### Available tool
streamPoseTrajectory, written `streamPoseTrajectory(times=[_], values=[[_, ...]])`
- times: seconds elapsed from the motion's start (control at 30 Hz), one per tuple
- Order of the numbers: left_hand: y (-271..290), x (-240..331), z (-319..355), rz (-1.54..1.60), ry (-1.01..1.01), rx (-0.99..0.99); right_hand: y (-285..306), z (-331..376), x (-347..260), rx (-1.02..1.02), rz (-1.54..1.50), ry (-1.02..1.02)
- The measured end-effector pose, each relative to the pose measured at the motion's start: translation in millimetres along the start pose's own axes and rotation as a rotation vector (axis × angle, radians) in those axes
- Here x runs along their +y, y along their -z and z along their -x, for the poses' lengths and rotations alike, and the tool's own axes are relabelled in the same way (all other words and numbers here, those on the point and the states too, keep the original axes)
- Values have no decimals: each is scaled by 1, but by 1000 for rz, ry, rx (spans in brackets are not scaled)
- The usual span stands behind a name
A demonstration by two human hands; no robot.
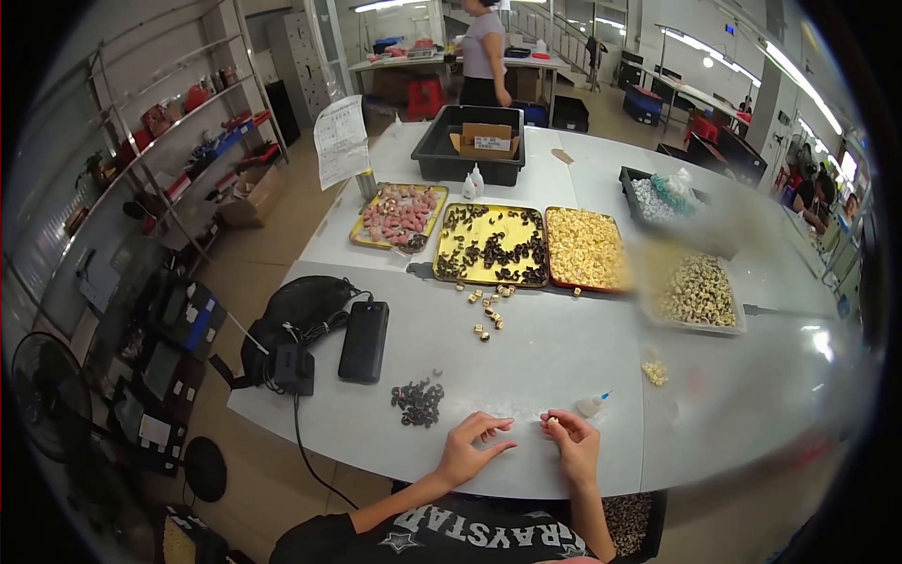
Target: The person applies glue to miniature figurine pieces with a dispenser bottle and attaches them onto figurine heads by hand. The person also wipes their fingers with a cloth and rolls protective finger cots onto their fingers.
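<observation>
My right hand [577, 448] pinches a small cream-and-dark piece [553, 421] between thumb and fingertips, above the grey table [545, 367]. To its left, my left hand [467, 451] is held with thumb and fingers apart, and nothing shows between them. A small white bottle with a blue tip [591, 405] lies just beyond my right hand. A pile of small dark curved pieces [418, 402] is on the table up and left of my left hand. Farther right sits a little heap of pale yellow pieces [655, 373].
Several small cream-and-dark pieces [493, 313] are scattered before a yellow tray of dark pieces [490, 224]. Beside it stand trays of pink pieces [402, 218] and golden pieces [584, 246]. A black power bank [364, 342] and cables lie left. A person [483, 52] stands at the back.
</observation>
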State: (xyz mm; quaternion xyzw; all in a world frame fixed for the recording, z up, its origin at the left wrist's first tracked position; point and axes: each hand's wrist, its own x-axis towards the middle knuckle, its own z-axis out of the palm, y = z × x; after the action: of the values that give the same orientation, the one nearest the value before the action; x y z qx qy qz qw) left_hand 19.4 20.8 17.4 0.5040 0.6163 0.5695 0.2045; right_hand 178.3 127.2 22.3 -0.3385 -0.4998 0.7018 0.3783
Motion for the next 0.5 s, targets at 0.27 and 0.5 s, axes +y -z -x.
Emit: streamPoseTrajectory(times=[0.27, 0.5], values=[[-1, 0, 2, -49, -27, 34, 12, 7, 9, 15, 95, 137], [-7, 1, 5, -75, -56, 34, 8, 8, 12, 9, 168, 246]])
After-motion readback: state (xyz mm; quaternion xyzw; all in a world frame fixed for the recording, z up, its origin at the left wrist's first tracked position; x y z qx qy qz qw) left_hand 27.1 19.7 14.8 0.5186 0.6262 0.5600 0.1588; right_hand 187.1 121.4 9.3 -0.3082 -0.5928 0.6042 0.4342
